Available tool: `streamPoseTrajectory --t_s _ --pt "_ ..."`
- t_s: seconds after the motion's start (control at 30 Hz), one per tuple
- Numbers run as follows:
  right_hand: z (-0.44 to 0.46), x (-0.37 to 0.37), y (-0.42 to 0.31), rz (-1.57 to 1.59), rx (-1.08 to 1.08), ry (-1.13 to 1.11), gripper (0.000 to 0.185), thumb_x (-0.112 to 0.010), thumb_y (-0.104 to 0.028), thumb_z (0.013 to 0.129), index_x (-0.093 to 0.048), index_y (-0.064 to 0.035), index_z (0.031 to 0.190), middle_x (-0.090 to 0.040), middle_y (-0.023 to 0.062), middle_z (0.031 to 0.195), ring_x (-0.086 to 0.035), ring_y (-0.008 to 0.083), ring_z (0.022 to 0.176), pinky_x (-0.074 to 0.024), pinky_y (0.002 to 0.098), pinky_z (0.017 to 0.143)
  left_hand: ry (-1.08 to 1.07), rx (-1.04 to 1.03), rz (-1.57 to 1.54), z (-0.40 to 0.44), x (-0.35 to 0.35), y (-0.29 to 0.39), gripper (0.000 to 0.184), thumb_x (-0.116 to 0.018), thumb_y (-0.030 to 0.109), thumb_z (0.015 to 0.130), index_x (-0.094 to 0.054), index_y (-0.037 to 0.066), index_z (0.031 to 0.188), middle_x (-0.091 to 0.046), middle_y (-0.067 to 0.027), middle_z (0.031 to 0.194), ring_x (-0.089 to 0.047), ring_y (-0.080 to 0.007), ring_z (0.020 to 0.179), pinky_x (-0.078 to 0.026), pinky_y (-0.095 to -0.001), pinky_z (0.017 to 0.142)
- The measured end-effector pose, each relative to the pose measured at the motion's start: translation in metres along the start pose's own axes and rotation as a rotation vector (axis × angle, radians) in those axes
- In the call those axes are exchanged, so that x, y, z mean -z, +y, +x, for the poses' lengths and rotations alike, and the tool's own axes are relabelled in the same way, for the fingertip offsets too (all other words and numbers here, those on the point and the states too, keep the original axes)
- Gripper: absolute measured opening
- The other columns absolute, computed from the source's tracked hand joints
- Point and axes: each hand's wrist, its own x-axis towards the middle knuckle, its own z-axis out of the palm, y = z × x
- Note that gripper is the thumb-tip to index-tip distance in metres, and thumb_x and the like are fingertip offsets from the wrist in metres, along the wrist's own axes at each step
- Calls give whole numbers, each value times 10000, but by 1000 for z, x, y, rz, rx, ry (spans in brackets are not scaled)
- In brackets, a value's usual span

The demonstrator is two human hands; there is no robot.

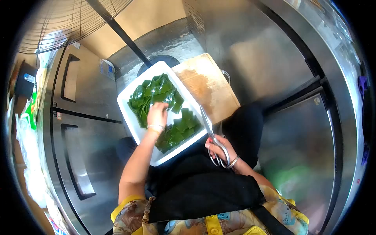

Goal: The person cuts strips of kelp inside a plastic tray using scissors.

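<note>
A white rectangular tray [159, 159] rests tilted across my lap. In it lie two heaps of glossy, dark green kelp: a larger heap of wide folded strips [152, 91] at the far side and a smaller heap of short cut pieces [181, 131] nearer me. My left hand [158, 114] reaches into the tray, fingers curled together at the near edge of the larger heap; the fingertips are partly hidden. Over the tray's right side, my right hand [221, 147] grips a pair of metal scissors [207, 121] by the handles, with the blades pointing away from me and nearly together.
A wooden cutting board [215, 88] with a wet patch lies beyond the tray's right side. Steel cabinets stand close on the left [88, 152] and right [301, 156]. A wire fan guard [74, 19] on a dark pole [125, 37] rises at the back left.
</note>
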Motion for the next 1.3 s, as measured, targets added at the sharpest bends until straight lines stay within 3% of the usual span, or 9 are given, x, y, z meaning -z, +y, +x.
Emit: streamPoseTrajectory --t_s 0.17,0.33,0.5,0.63,0.7,0.77,0.97,1.23,1.3 --pt "0 8 -1 -15 -44 2 146 -643 -165 860 -542 -59 851 -497 -12 606 -472 63 495 -397 201 446 5 35 381 42 -13 -16 392 -552 11 730 -607 103 1107 -578 -87 1134 -536 -293 1023 -436 -387 903" --pt "0 13 1 -23 -37 -18 142 -639 -161 864 -547 -53 862 -499 -14 610 -468 58 494 -389 199 440 -71 3 622 58 -20 -12 159 -530 85 781 -577 64 931 -581 -107 971 -572 -268 959 -486 -384 783" --pt "-1 12 -1 -40 -32 -27 144 -636 -169 869 -545 -57 871 -504 -15 613 -471 58 494 -390 195 439 -143 -25 598 59 -6 -20 220 -552 59 743 -590 77 959 -609 -106 924 -581 -260 938 -483 -389 779" --pt "-6 11 -1 -17 -47 -38 139 -629 -170 874 -543 -61 880 -510 -11 618 -486 62 503 -396 193 450 -1 -6 354 38 8 -20 239 -547 68 760 -620 96 985 -620 -115 953 -580 -287 936 -475 -397 785" --pt "-6 11 3 -22 -47 -48 134 -619 -161 880 -536 -57 895 -518 -4 623 -496 69 506 -410 199 459 300 168 -97 28 15 -24 268 -531 78 784 -618 72 1038 -637 -138 974 -591 -326 930 -473 -398 813" --pt "1 6 1 -2 -49 -108 135 -613 -145 882 -527 -51 928 -532 3 646 -521 76 530 -441 207 481 493 338 -596 30 13 -64 267 -453 41 874 -598 44 1099 -666 -110 931 -636 -213 818 -491 -328 763" --pt "-6 -14 0 -73 -74 -116 216 -606 -100 879 -524 -43 1071 -548 10 732 -552 81 607 -477 210 555 241 451 -1484 -4 65 -20 81 -498 81 933 -545 44 986 -630 -78 863 -594 -138 756 -501 -264 683" --pt "-9 -59 -18 -574 187 -1 356 -694 -239 833 -572 -24 1089 -640 51 863 -575 108 780 -481 260 721 -243 363 -1705 -48 71 18 234 -561 56 893 -572 10 1123 -617 -78 1033 -581 -171 957 -503 -322 764" --pt "-7 -65 -17 -686 185 20 368 -706 -245 821 -572 -17 1078 -638 69 844 -574 97 775 -479 260 716 -189 470 -1469 -58 61 18 295 -585 -37 846 -568 13 1135 -605 -57 1058 -569 -131 970 -488 -294 833"
